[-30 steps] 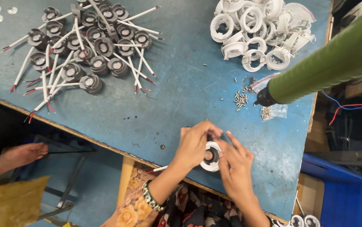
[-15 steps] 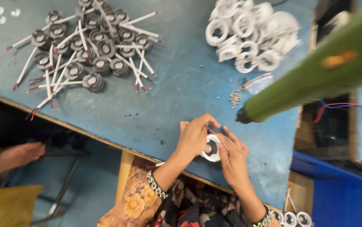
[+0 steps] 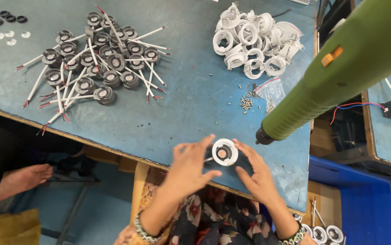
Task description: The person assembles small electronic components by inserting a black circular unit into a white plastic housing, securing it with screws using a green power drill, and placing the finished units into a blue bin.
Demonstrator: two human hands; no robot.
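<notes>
Head view: your two hands work at the near edge of the blue table (image 3: pixel 195 109).
Left hand (image 3: pixel 191 170): fingers spread and released, fingertips just beside the white ring fitting (image 3: pixel 224 152), on its left.
Right hand (image 3: pixel 258 174): open, fingers extended, close on the fitting's right; contact cannot be told.
Fitting: lies flat on the table between both hands.
Far left: grey lamp units with white leads (image 3: pixel 95 59).
Far right: pile of white rings (image 3: pixel 254 38).
Right: green power screwdriver (image 3: pixel 336 77) hanging, tip near the fitting; small screws (image 3: pixel 247 103).
</notes>
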